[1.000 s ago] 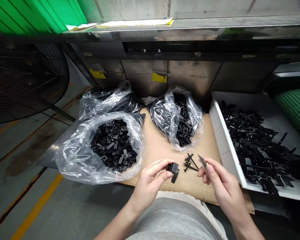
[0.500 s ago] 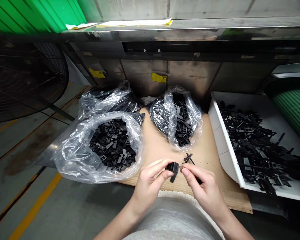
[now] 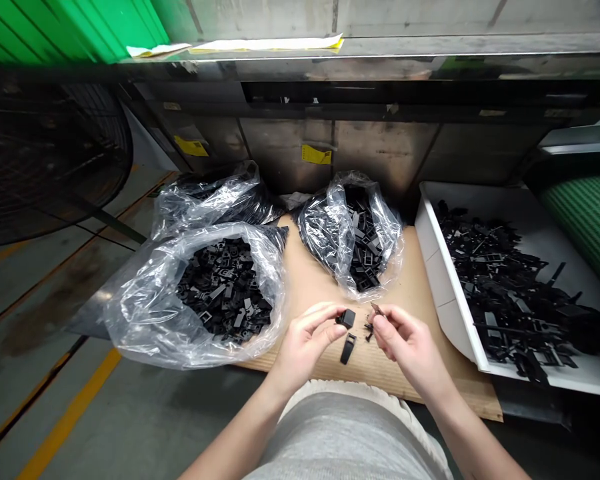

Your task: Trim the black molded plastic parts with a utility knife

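My left hand (image 3: pixel 307 343) pinches a small black plastic part (image 3: pixel 347 319) between thumb and fingers, just above the cardboard sheet (image 3: pixel 320 287). A slim black strip (image 3: pixel 348 348) shows directly below that part; I cannot tell whether it is attached, falling or lying on the board. My right hand (image 3: pixel 405 343) is closed round a small blade-like tool (image 3: pixel 377 309), whose tip points toward the part. A few black sprue pieces (image 3: pixel 369 327) lie on the cardboard between the hands, partly hidden by my right fingers.
Two open clear bags of black parts, a large bag (image 3: pixel 215 293) at left and a smaller bag (image 3: pixel 357 240) at centre, stand on the cardboard, with a third bag (image 3: pixel 215 197) behind. A white tray (image 3: pixel 443 280) of black sprues sits at right. A fan (image 3: pixel 50 160) stands far left.
My right hand came left to the part with the blade, then drew slightly back. Both hands rose a little toward the bags. The black strip now shows apart from the part, below it.
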A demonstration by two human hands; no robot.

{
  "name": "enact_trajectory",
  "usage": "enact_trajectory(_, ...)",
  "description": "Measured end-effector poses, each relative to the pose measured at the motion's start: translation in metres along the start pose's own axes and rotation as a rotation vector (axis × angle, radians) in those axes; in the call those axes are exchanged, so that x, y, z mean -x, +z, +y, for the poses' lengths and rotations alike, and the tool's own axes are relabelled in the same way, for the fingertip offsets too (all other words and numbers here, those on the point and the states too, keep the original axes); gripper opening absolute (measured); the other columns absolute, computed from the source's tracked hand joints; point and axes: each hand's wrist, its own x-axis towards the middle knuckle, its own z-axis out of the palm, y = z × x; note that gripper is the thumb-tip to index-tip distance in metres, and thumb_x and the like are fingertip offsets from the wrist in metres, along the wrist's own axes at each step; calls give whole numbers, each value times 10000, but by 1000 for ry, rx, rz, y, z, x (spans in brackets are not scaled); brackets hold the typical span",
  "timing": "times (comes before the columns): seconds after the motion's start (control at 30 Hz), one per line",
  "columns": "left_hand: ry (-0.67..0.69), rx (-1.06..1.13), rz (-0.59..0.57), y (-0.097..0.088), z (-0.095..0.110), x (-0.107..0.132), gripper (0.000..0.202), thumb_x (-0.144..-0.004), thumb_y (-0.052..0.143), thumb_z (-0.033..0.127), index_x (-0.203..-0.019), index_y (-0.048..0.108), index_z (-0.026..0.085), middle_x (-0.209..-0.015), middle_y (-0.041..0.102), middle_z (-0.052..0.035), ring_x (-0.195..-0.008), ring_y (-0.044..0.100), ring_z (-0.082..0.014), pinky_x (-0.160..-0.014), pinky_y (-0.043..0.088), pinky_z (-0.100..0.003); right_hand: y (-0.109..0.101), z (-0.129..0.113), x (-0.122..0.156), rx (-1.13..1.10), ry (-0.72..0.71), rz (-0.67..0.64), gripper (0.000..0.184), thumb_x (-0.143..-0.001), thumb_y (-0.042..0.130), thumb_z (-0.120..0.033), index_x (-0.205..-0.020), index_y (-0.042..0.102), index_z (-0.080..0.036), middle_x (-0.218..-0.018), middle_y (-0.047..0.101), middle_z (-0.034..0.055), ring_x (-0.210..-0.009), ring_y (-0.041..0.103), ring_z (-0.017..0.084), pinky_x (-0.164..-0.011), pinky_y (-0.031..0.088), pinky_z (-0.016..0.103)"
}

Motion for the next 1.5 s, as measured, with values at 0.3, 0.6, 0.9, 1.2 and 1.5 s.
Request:
enact_trajectory(0.3,-236,323,-283,-4,-6,4,365,-740,594,419,-973,580,138,-617,590,-22,-573,565,-162,-560,453,-294,-4,9,-5,-45,25,84,251,-834,431,-402,-709,446,-185,-525,374,-67,-453,349,70,-428,311,183)
enact_trajectory(0.6,-207,253,-107,4,-2,3,253,-797,561,214,-1037,492,172,-823,647,-43,-685,573,-127,-564,429,-201,-2,16,16,362,-313,152,183,-856,437,-223,-915,604,-176,-669,591,14,-587,541,124,-565,417,235)
enact_trajectory(0.9,-4,-94,-39,-1,10,12,135,-776,577,167,-862,677,200,-892,655,-20,-865,585,-169,-790,438,-236,3,9,18,630,-591,199,170,-834,478,-124,-937,612,-141,-738,637,69,-653,579,154,-618,438,263)
enact_trajectory(1.2,100,-113,-90,-6,12,13,154,-795,557,150,-884,672,201,-892,647,-24,-882,578,-169,-792,441,-236,6,5,18,358,-353,30,197,-852,439,-184,-906,628,-188,-685,617,21,-550,550,116,-530,437,221)
enact_trajectory(1.5,200,-222,-129,-8,16,15,162,-811,544,168,-917,654,222,-903,639,-24,-884,572,-168,-789,427,-240,0,-1,22,384,-419,83,167,-847,441,-175,-863,608,-175,-695,607,27,-582,546,117,-548,427,228)
